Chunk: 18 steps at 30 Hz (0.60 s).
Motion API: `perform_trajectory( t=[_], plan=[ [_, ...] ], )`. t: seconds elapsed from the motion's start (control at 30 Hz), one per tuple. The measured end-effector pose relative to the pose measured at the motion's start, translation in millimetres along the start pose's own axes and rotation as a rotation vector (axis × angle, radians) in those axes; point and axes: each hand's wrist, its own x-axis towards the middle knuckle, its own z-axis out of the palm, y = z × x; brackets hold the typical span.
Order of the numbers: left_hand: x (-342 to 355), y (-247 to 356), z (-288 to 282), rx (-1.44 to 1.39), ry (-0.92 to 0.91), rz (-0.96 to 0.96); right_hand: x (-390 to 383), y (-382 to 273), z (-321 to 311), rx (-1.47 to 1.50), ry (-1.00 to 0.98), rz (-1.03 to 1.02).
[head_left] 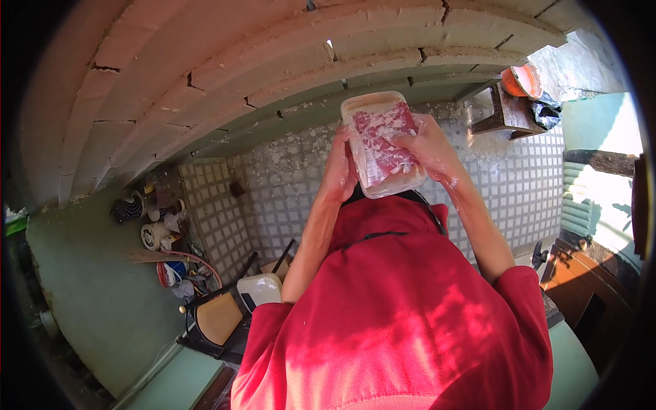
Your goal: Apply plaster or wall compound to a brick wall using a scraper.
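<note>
In front of my chest I hold a shallow, whitish rectangular tub (372, 100) with rounded corners. Inside it lies a flat red piece (386, 156), heavily smeared with white paste or plaster; its exact kind I cannot make out. My left hand (339, 167) is closed round the tub's left side. On the opposite side my right hand (432, 147) grips the tub, its thumb lying over the red piece and its other fingers mostly hidden. White residue sticks to my right hand and wrist.
A block wall (225, 75) with rough mortar joints rises ahead. White crumbs litter the tiled floor (287, 198) below it. At the far right stands a wooden bench (509, 113) with an orange bucket (521, 80). A chair (219, 318) and assorted household items are at the left.
</note>
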Motion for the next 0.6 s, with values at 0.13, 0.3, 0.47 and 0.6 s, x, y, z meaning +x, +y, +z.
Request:
perform_trajectory(
  t=[0.13,0.3,0.47,0.6],
  plan=[
    [4,0,-10,-0.068,-0.05,0.0,1,1,-1,-0.021,-0.009,-0.011],
    [6,3,-12,-0.085,-0.158,-0.026,3,-1,-5,-0.168,0.016,-0.035],
    [4,9,-8,-0.074,-0.18,-0.049,7,9,-7,-0.033,-0.001,0.025],
    [6,8,-7,-0.072,-0.217,-0.033,5,11,-7,0.114,-0.01,0.034]
  ],
)
